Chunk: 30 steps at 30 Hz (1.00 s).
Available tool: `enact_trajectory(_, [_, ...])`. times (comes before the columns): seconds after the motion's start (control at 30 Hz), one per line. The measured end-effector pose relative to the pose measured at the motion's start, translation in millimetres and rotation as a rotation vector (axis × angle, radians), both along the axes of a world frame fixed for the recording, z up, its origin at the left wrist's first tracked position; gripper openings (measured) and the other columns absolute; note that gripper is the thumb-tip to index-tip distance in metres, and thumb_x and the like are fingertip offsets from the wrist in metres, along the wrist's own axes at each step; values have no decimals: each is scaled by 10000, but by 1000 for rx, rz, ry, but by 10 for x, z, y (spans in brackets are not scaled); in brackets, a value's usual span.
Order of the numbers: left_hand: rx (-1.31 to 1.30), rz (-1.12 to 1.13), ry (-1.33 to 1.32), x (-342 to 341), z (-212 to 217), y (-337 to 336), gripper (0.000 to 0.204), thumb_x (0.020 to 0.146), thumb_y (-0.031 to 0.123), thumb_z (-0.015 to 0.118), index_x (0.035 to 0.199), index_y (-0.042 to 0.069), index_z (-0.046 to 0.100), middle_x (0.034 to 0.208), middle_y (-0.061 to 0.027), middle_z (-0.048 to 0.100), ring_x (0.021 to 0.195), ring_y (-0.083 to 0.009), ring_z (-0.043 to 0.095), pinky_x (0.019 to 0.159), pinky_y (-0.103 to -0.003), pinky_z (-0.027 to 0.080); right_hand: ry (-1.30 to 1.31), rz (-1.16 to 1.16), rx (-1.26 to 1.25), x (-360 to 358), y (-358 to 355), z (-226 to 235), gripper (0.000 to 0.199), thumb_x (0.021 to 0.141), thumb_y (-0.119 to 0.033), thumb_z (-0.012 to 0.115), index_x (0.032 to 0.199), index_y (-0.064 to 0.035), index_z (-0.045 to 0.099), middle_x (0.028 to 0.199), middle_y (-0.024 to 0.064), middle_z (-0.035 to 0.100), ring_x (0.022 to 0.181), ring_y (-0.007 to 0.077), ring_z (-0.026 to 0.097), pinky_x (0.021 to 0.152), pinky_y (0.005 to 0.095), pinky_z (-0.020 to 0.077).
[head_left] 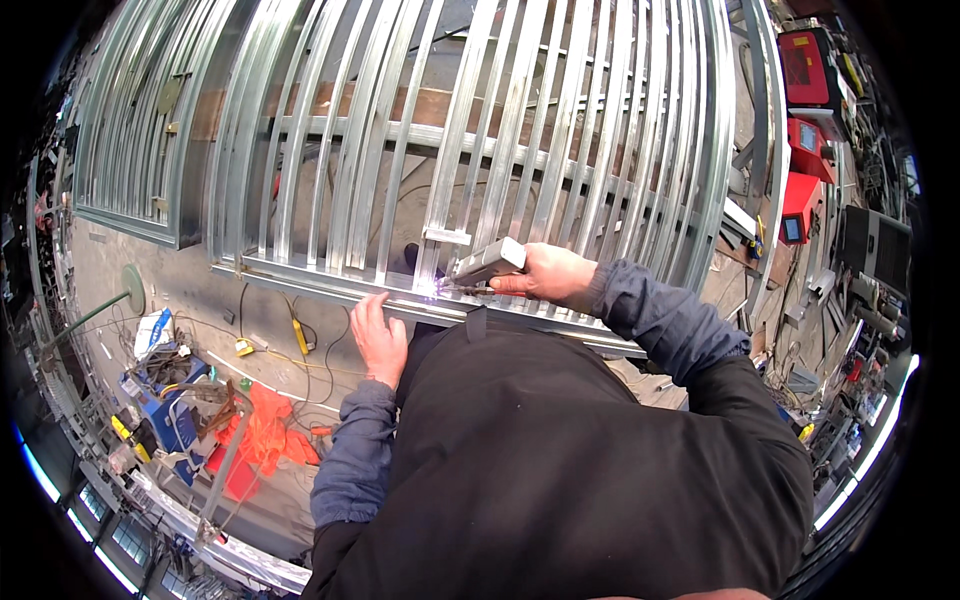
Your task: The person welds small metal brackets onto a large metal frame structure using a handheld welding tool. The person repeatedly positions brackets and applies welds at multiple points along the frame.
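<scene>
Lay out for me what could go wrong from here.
The bare left hand is at the frame's lower rail, close to the bright sparking spot; spatter or heat could burn it.
The right hand, also bare, holds a grey tool beside that glare, so a slip might bring the fingers too near.
Crumpled orange material lies on the floor and might singe if sparks carry that far.

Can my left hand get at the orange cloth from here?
Probably not without stooping: the orange cloth lies low, near the floor, while the left hand is up at the metal frame.
</scene>
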State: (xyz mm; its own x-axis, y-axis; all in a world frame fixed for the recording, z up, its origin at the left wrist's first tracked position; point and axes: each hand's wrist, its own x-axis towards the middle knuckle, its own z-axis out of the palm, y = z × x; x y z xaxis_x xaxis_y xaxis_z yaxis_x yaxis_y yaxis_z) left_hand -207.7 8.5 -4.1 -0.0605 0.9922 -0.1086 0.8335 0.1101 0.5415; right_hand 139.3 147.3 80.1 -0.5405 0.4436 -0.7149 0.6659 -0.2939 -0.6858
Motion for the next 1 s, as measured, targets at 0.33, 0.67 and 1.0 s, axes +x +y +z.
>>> enact_trajectory(0.33, [-67, -91, 42, 126, -29, -221, 752, 813, 72, 648, 1552, 55, 510, 1578, -143, 493, 1459, -376, 457, 1198, -513, 383, 68, -196, -153, 166, 4, 58, 497, 1038, -479, 730, 1305, -60, 701, 944, 44, 741, 734, 122, 633, 671, 325, 556])
enact_trajectory(0.67, [-148, -136, 171, 131, -40, -229, 787, 814, 92, 658, 1583, 75, 490, 1623, -134, 445, 1483, -367, 432, 1204, -518, 371, 170, -202, -110, -9, 89, -296, 586, 1025, -521, 731, 1374, -51, 695, 1164, 138, 779, 1059, 241, 693, 982, 382, 539])
enact_trajectory(1.0, [-165, -170, 234, 143, -16, -222, 811, 790, 81, 660, 1582, 70, 490, 1624, -147, 457, 1482, -364, 444, 1216, -530, 357, 123, -134, -67, -113, 60, -458, 599, 1013, -578, 718, 1309, -57, 740, 1044, 150, 778, 935, 248, 697, 891, 409, 552])
